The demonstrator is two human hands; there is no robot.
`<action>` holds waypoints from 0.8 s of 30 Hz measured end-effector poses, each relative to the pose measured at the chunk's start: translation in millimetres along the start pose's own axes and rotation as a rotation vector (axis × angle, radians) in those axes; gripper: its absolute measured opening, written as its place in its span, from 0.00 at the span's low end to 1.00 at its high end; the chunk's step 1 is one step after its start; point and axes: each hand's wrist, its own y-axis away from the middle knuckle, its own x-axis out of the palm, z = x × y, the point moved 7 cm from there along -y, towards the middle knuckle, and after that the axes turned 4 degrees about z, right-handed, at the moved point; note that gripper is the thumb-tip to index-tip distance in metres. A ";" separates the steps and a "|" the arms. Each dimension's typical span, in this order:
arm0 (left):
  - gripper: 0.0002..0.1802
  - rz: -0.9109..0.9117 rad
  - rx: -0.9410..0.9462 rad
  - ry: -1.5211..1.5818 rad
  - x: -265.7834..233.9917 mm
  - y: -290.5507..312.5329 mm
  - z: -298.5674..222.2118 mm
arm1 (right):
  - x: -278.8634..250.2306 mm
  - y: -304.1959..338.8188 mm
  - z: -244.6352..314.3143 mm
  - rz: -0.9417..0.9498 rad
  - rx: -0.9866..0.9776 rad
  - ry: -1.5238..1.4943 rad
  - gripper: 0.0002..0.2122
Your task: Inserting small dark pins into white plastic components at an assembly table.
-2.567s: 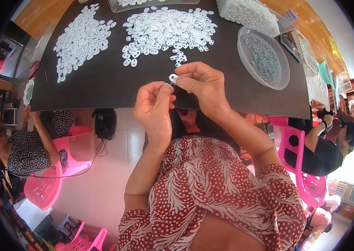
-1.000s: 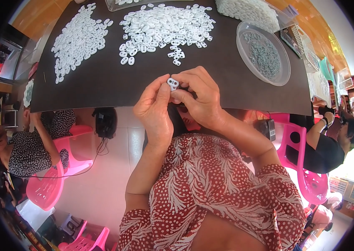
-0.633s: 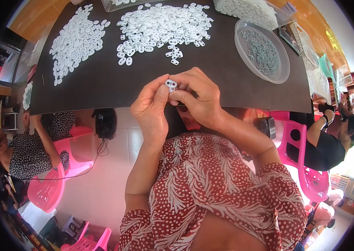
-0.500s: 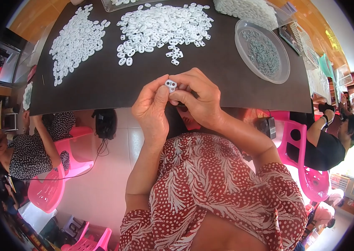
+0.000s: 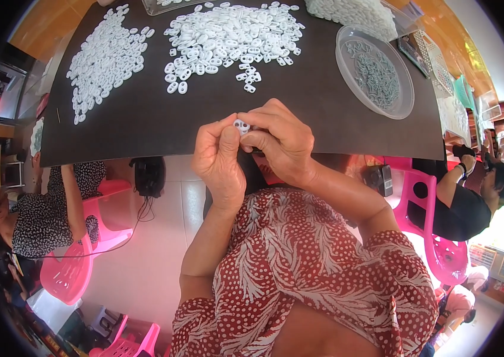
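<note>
Just over the table's near edge, my two hands meet at the fingertips around a small white plastic two-hole piece (image 5: 241, 125). My left hand (image 5: 221, 157) pinches it from the left between thumb and forefinger. From the other side the thumb and bent fingers of my right hand (image 5: 288, 143) close on it. A second white part seems joined below it, mostly hidden by the fingers. Beyond the hands lies a big heap of similar white pieces (image 5: 234, 35), and a few stray ones (image 5: 249, 77) sit nearer to me.
A flatter spread of white oval pieces (image 5: 106, 59) lies on the dark table (image 5: 133, 128) at the left. At the right stand a round clear tray (image 5: 408, 98) of small grey-green parts and a clear bin of white pieces (image 5: 356, 18). People sit on both sides by pink chairs (image 5: 415, 190).
Both hands stay closed on the white piece. The left hand has shifted slightly right and the piece has tilted, with less of its lower part showing.
</note>
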 end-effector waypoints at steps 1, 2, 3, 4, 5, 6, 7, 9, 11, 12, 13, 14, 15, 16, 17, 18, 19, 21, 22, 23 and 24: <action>0.11 -0.005 -0.001 -0.005 -0.9 0.5 0.1 | 0.6 -0.5 0.9 -0.006 -0.015 0.009 0.12; 0.11 -0.006 -0.002 -0.005 -0.3 0.8 0.3 | 1.4 -0.2 0.5 -0.004 -0.014 0.009 0.12; 0.11 -0.012 -0.001 0.002 0.6 1.1 -0.2 | 1.9 0.2 -0.6 -0.008 -0.001 0.007 0.12; 0.11 -0.018 0.001 0.008 0.8 1.3 -1.0 | 2.6 0.6 -1.4 -0.012 0.012 0.004 0.11; 0.11 -0.018 0.000 0.009 0.8 1.0 -1.2 | 3.2 1.0 -1.0 -0.012 0.013 0.005 0.11; 0.11 -0.023 -0.009 0.008 -0.1 0.9 -1.2 | 3.8 1.6 -2.5 -0.013 0.048 -0.010 0.12; 0.11 -0.029 -0.017 0.006 -0.7 0.9 -1.3 | 4.1 2.2 -4.0 -0.015 0.084 -0.025 0.12; 0.10 -0.036 -0.017 0.010 0.2 0.4 -4.0 | 4.1 2.5 -2.5 -0.008 0.103 -0.023 0.12; 0.10 -0.043 -0.017 0.012 -0.9 0.8 -5.7 | 3.6 1.9 -2.7 -0.002 0.122 -0.023 0.13; 0.10 -0.032 -0.024 0.022 -1.6 0.9 -6.2 | 4.0 1.2 -1.3 0.013 0.104 -0.019 0.13; 0.11 -0.021 -0.031 0.032 -1.5 1.0 -6.6 | 4.6 0.4 0.2 0.027 0.086 -0.016 0.13; 0.11 -0.020 -0.032 0.033 1.2 1.0 -8.4 | 4.5 0.2 0.4 0.026 0.086 -0.015 0.13; 0.10 -0.062 -0.034 0.005 3.5 0.7 -11.8 | 4.2 -0.4 3.2 0.021 0.050 0.009 0.13; 0.10 -0.103 -0.036 -0.023 3.5 0.7 -13.7 | 4.0 -0.8 5.9 0.015 0.013 0.033 0.13; 0.10 -0.102 -0.036 -0.023 2.0 1.8 -13.4 | 4.8 -1.0 6.6 0.015 0.013 0.033 0.13; 0.11 -0.066 -0.026 -0.020 1.8 2.6 -12.6 | 4.5 -1.3 8.5 -0.004 -0.005 0.041 0.13; 0.11 -0.029 -0.015 -0.016 2.8 3.3 -12.1 | 3.9 -1.6 10.3 -0.024 -0.024 0.050 0.13; 0.11 -0.036 -0.006 -0.006 3.4 6.1 -10.9 | 5.4 0.1 10.0 -0.032 -0.043 0.062 0.13; 0.11 -0.043 0.003 0.004 4.0 7.5 -10.4 | 5.7 0.8 10.8 -0.040 -0.063 0.074 0.13; 0.11 -0.043 0.004 0.004 3.8 9.4 -8.7 | 7.3 1.2 11.0 -0.040 -0.065 0.073 0.13; 0.11 -0.044 0.038 -0.011 3.4 11.5 -9.2 | 7.4 2.0 14.1 -0.064 -0.099 0.089 0.13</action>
